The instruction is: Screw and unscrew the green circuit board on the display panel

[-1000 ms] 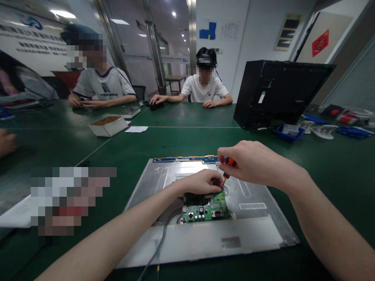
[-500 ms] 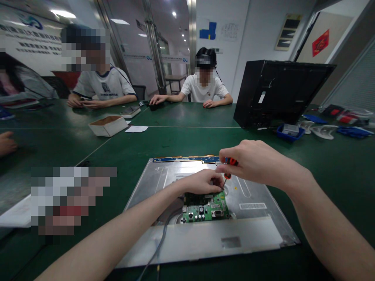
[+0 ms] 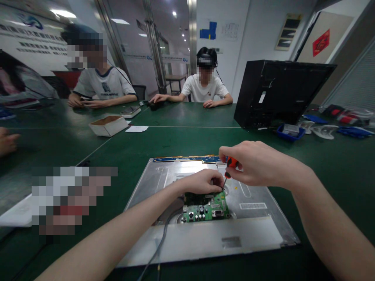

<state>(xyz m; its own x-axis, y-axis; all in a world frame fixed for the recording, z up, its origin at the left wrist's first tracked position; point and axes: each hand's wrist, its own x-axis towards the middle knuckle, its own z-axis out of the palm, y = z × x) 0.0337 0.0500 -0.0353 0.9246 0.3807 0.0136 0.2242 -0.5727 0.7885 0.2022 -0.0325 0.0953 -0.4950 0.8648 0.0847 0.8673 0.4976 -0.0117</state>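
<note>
A red and black screwdriver (image 3: 232, 162) is in the grip of my right hand (image 3: 251, 163), its shaft slanting down to the far right corner of a green circuit board (image 3: 205, 210). My left hand (image 3: 204, 181) rests over the board's far edge. Its fingers are curled in close to the screwdriver's tip, and what they pinch, if anything, is hidden. Under the board lies a silver metal display panel (image 3: 252, 234), flat on the table, with a narrow blue circuit strip (image 3: 187, 159) along its far edge. A grey cable (image 3: 164, 234) runs from the board's left side toward me.
Beyond the panel stand a black monitor housing (image 3: 278, 93) and a blue tray (image 3: 290, 132) on the green table (image 3: 175, 140). An open white box (image 3: 108, 125) and a paper sheet (image 3: 136, 128) lie farther left. Several people sit around; one person's hand (image 3: 8, 141) shows at left.
The fingers of my right hand have shifted around the screwdriver's handle, which shows more now. My left hand, the board and the panel have stayed in place.
</note>
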